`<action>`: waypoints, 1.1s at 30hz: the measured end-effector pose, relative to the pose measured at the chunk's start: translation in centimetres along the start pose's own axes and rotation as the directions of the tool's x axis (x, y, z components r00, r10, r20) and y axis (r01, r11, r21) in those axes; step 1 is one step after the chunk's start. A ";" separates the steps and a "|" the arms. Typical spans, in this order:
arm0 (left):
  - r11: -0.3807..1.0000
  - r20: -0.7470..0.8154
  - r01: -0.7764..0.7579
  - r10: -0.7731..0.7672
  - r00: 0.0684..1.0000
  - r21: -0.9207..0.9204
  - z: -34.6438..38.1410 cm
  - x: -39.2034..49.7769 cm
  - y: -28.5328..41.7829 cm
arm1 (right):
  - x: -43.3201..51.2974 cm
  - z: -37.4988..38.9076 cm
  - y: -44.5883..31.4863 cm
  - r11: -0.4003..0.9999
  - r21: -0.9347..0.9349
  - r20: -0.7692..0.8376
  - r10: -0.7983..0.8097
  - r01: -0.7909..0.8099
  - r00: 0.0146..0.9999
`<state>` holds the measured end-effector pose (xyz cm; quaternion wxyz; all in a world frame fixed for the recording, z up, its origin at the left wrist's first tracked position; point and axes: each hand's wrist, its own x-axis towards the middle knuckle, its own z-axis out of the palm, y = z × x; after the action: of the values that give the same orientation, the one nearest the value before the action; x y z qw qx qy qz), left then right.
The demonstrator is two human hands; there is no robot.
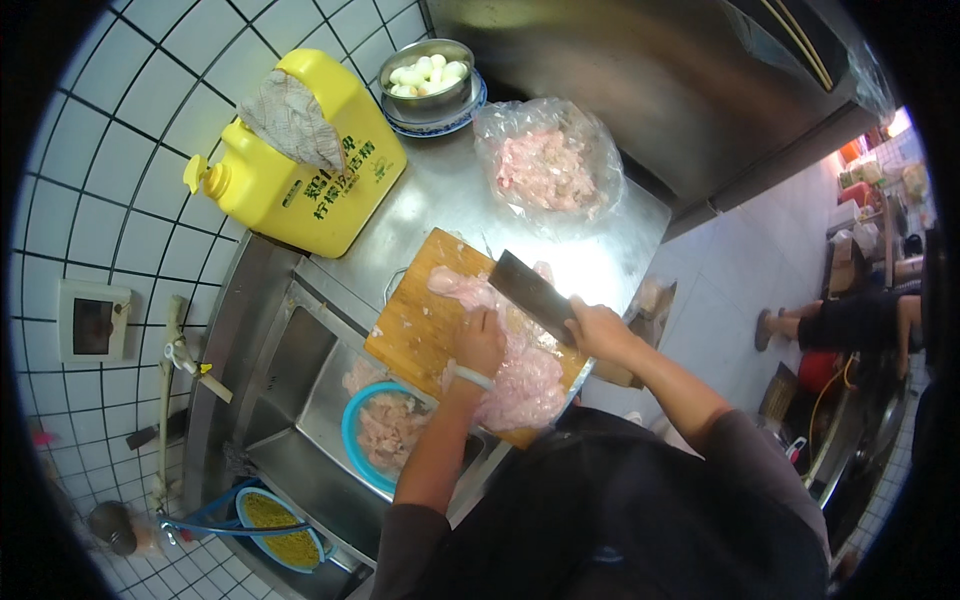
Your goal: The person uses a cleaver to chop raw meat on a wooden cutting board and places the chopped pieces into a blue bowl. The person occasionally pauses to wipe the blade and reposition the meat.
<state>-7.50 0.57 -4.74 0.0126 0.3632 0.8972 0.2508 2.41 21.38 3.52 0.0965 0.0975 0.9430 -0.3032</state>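
My right hand (600, 330) grips the handle of a cleaver (531, 294), whose broad dark blade is tilted over the far part of a wooden cutting board (411, 330). Pale pink raw meat (525, 382) is heaped along the board's near and right side. A longer piece of raw meat (454, 285) lies toward the far left. My left hand (480, 343), with a pale bracelet at the wrist, rests with curled fingers on the meat, left of the blade. Its fingertips are partly hidden.
A clear plastic bag of raw meat (551, 165) sits beyond the board. Farther left are a bowl of peeled eggs (427, 75) and a yellow jug (322, 172). In the steel sink (277, 375) stands a blue-rimmed basin of meat (386, 435). Another person (847, 322) is at far right.
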 end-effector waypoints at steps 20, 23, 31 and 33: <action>0.812 -0.344 0.416 -0.285 0.894 0.408 -3.5 3.5 -5.2 | 3.4 0.2 -0.6 0.999 0.049 0.085 0.016 -0.020 0.996; 0.890 -0.518 0.446 -0.340 0.785 0.092 -3.6 4.3 -5.5 | 3.6 0.2 -0.4 0.999 0.003 0.099 0.042 -0.042 0.994; 0.996 -0.182 -0.081 0.075 0.980 -0.022 -0.5 -0.1 -1.3 | 2.3 -0.9 -0.9 0.999 -0.049 0.119 0.028 -0.022 0.993; 0.997 -0.221 -0.069 0.063 0.973 -0.022 -0.4 -0.3 -1.0 | 1.8 -1.0 -1.3 0.998 -0.057 0.137 0.003 0.005 0.991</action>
<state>-7.99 -0.45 -4.92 -0.0900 0.3625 0.8768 0.3029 0.28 21.16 4.57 0.1638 0.0730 0.9425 -0.2821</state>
